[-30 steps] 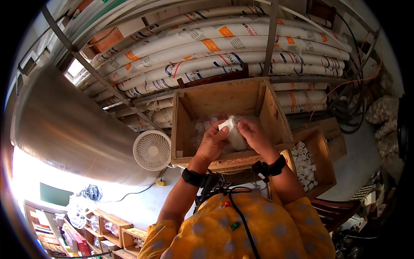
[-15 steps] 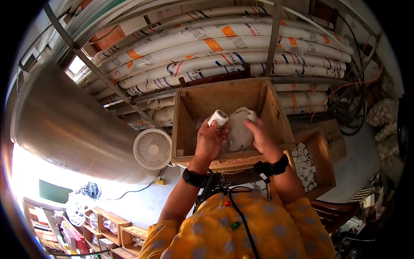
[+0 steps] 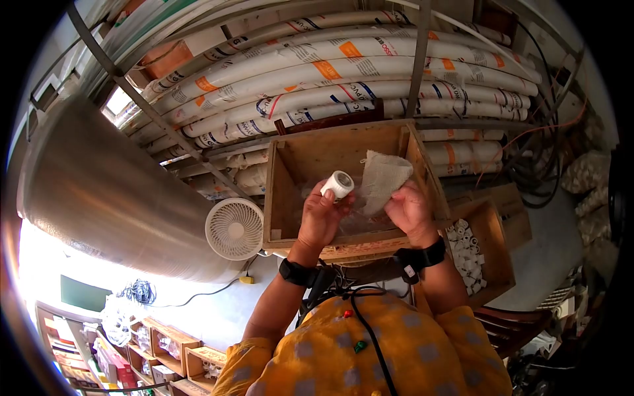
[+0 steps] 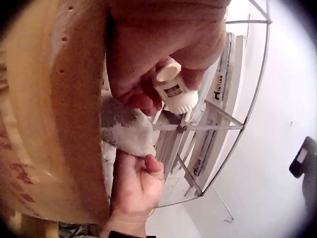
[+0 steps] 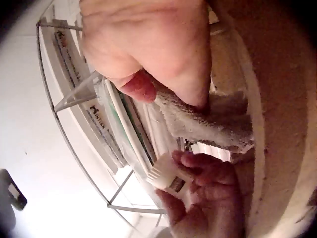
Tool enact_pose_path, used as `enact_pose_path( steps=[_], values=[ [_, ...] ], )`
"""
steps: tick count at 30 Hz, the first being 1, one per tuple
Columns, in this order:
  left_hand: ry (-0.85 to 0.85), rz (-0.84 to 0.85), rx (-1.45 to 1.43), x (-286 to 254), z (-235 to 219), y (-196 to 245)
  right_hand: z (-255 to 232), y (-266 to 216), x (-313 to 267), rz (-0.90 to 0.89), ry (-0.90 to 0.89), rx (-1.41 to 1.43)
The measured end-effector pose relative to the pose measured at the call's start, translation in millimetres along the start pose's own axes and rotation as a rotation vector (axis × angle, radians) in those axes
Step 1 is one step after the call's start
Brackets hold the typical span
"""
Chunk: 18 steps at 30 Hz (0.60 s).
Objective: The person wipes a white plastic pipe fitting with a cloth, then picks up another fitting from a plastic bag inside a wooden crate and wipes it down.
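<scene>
In the head view my left hand (image 3: 319,221) grips a white plastic pipe fitting (image 3: 337,185), its round open end facing up. The left wrist view shows a ribbed collar and a small dark label on the fitting (image 4: 174,91). My right hand (image 3: 411,210) pinches the lower edge of a pale, rough cloth (image 3: 387,177), which spreads upward beside the fitting. Both hands are over a wooden box (image 3: 422,153). Clear plastic bags partly show inside the box, beneath the hands.
A crate of white fittings (image 3: 465,254) stands right of the box. On the left are a round white fan (image 3: 234,229) and a large wrapped roll (image 3: 109,191). Long white pipes (image 3: 310,69) lie on a metal rack behind the box.
The fitting, earlier covered by the cloth, now shows in my left hand. My right hand has moved right with the cloth, which now spreads out flatter and higher.
</scene>
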<state>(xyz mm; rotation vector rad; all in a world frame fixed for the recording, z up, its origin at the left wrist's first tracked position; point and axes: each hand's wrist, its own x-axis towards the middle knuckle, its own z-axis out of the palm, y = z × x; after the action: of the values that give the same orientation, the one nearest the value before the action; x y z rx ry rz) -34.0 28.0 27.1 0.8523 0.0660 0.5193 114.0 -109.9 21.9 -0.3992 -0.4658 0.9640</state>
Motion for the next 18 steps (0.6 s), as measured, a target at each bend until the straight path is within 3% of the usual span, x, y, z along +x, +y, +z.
enact_pose_path(
  steps=[7, 13, 18],
  values=[
    [-0.258, -0.168, 0.305, -1, 2, -4, -9, 11, -4, 0.035, 0.060, -0.135],
    [-0.183, -0.164, 0.433, -2, 5, -4, 10, 7, -3, 0.080, 0.015, -0.172],
    [-0.115, -0.243, 0.282, -2, 4, -5, 4, 8, -3, 0.162, -0.012, -0.294]
  ],
)
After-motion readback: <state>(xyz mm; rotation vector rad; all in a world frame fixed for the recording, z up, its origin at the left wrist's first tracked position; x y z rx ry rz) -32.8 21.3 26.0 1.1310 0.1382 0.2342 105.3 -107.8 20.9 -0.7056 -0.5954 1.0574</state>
